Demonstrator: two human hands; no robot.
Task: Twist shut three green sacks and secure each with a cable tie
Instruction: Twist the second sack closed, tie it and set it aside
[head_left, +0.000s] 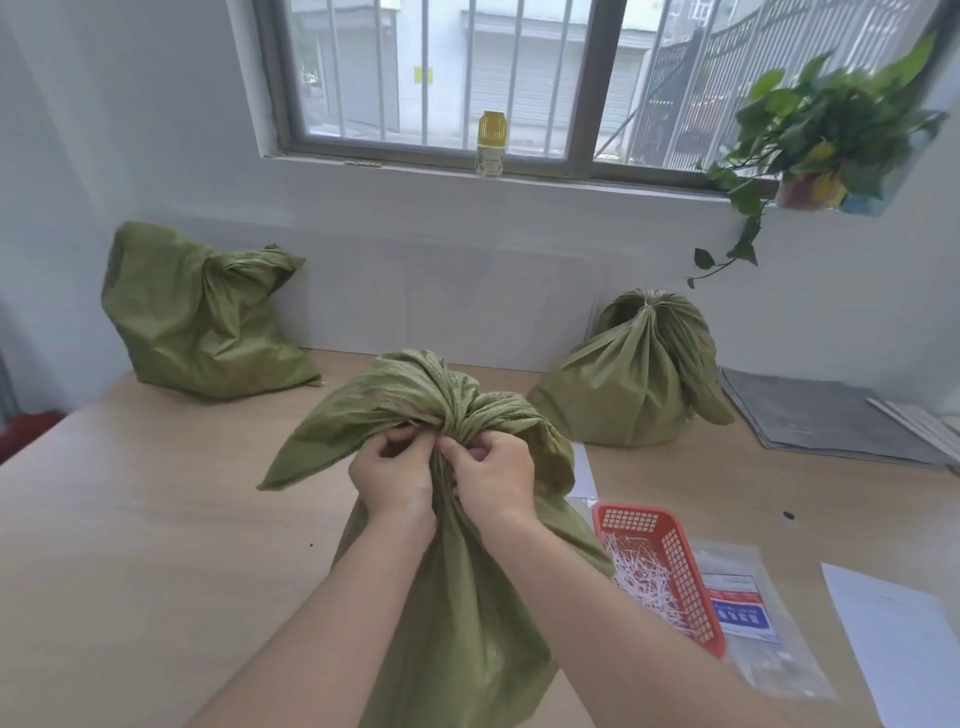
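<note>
A green sack (457, 613) stands in front of me on the wooden table, its top gathered into a twisted neck. My left hand (392, 475) and my right hand (491, 467) both pinch that neck, side by side, fingers curled in. Whether a cable tie sits between my fingers I cannot tell. A second green sack (631, 384) stands at the back right, its neck bound with a thin white tie. A third green sack (197, 312) leans against the wall at the back left with its top loosely bunched.
A red plastic basket (670, 566) of white cable ties lies just right of the near sack, on clear plastic bags (753, 623). A white sheet (904, 644) lies at the right edge, grey folders (821, 421) at the back right. A yellow bottle (492, 137) and a potted plant (821, 145) stand on the windowsill.
</note>
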